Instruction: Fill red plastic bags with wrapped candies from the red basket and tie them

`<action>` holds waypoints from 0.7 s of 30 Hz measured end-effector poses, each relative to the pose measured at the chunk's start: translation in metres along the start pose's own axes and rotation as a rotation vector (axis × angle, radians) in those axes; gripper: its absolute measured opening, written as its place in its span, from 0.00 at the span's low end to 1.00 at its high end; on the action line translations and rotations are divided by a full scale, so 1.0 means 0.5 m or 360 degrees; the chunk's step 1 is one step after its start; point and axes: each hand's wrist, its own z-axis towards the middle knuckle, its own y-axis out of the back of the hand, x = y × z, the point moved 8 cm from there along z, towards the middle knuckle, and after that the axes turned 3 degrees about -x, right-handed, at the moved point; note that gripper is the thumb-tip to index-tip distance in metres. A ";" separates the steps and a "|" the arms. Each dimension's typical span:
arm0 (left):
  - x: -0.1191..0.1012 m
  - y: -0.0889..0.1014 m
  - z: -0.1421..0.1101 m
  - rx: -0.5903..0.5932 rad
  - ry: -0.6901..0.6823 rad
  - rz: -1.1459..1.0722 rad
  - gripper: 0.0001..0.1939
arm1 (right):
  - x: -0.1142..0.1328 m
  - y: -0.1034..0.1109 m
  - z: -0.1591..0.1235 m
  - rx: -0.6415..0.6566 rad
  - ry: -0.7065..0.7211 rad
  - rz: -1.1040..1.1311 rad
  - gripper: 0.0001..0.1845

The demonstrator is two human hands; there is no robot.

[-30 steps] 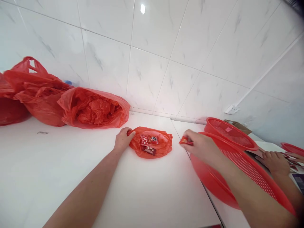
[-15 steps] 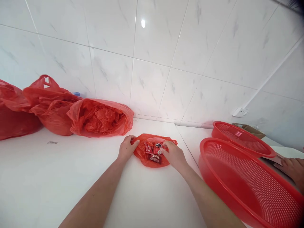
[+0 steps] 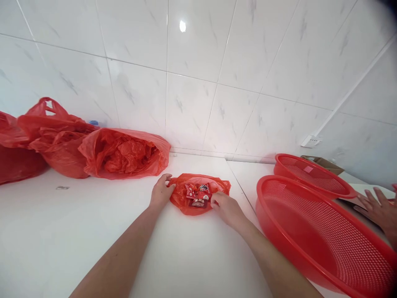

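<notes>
A small red plastic bag (image 3: 181, 207) lies spread open on the white table. Inside it are several snack packets, red ones (image 3: 204, 195) and a dark brown one (image 3: 198, 203). My left hand (image 3: 161, 191) grips the bag's left edge between thumb and fingers. At the right side of the bag, the fingers of my right hand (image 3: 226, 208) are curled together beside the packets. Whatever those fingertips pinch is hidden.
Two red perforated baskets (image 3: 297, 236) stand to the right, one behind the other. Another person's hand (image 3: 376, 207) is beyond them. Large red bags (image 3: 124, 153) line the wall at left. A cardboard box (image 3: 328, 164) sits at the back right.
My right hand has moved down along the bag's right side, its fingers curling in more. The packets have shifted slightly closer together. The other person's hand has spread and risen.
</notes>
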 end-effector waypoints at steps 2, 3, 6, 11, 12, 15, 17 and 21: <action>0.000 0.003 0.000 -0.0031 0.0010 -0.0078 0.19 | 0.006 0.034 -0.004 -0.0238 -0.0030 0.0155 0.07; 0.001 0.004 0.001 -0.0047 0.0016 -0.0113 0.19 | 0.008 0.047 -0.009 -0.0333 -0.0030 0.0207 0.07; 0.004 0.009 0.002 -0.0099 0.0035 -0.0168 0.18 | 0.020 0.044 -0.023 -0.0303 0.0082 0.0239 0.07; 0.003 0.017 0.003 -0.0156 0.0038 -0.0211 0.18 | -0.004 0.052 -0.039 -0.0491 0.0080 0.0245 0.08; 0.001 0.019 0.002 -0.0158 0.0043 -0.0222 0.18 | -0.018 0.064 -0.042 -0.0651 0.0001 0.0246 0.09; -0.009 0.022 -0.003 -0.0139 0.0055 -0.0214 0.20 | -0.069 0.076 -0.046 -0.0991 -0.0312 0.0309 0.22; -0.019 0.027 -0.008 -0.0150 0.0048 -0.0103 0.23 | -0.101 0.053 -0.035 -0.1003 -0.0476 0.0458 0.30; -0.030 0.034 -0.018 -0.0143 0.0071 0.0285 0.28 | -0.159 -0.014 -0.001 -0.0935 -0.0711 0.0928 0.22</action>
